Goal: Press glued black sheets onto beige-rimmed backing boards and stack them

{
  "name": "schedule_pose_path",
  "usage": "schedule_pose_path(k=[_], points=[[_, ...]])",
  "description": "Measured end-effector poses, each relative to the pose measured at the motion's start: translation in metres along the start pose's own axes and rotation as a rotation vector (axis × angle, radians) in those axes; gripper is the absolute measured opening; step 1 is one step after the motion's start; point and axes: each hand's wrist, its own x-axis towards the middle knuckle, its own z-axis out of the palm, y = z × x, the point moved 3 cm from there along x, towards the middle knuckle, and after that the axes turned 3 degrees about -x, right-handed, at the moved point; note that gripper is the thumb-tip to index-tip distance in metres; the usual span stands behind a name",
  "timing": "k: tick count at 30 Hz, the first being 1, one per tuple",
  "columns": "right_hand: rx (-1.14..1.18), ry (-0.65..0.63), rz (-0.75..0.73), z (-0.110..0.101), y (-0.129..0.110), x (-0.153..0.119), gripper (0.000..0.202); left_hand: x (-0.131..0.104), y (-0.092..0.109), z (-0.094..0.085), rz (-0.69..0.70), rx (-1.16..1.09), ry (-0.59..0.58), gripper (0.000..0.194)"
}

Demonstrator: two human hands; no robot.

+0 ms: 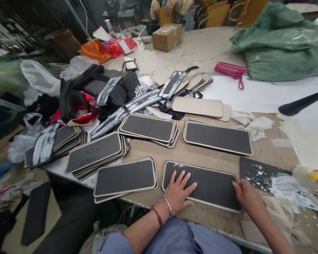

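My left hand (177, 193) lies flat on a dark rounded panel (212, 187) with a pale border, its fingers spread. At the right end of that panel, my right hand (247, 194) pinches the edge; its lower fingers are curled out of sight. The panel rests on the near edge of the table, with another pale edge showing beneath it. White flecks mark its surface near my left fingertips. Left of it is a small stack of similar panels (125, 176). Behind lie two more stacks, a left one (148, 127) and a right one (218, 137).
Taller panel stacks (95, 153) stand at the left edge. A white-smeared dark board (265, 174) lies by my right hand. Farther back are a pink pouch (230, 70), a green sack (283, 42), a black curved tool (302, 104) and a cardboard box (166, 37). Another person's hands (163, 7) show beyond.
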Motion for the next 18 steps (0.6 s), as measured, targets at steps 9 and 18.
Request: schedule_pose_path(k=[9,18], points=[[0.010,0.013,0.025,-0.001,-0.004,0.000,0.022,-0.002,-0.002,0.014,-0.019,0.067,0.035,0.069],[0.151,0.180,0.131,-0.013,0.001,-0.009,0.016,0.001,0.000,0.006,0.009,0.150,0.068,0.070]])
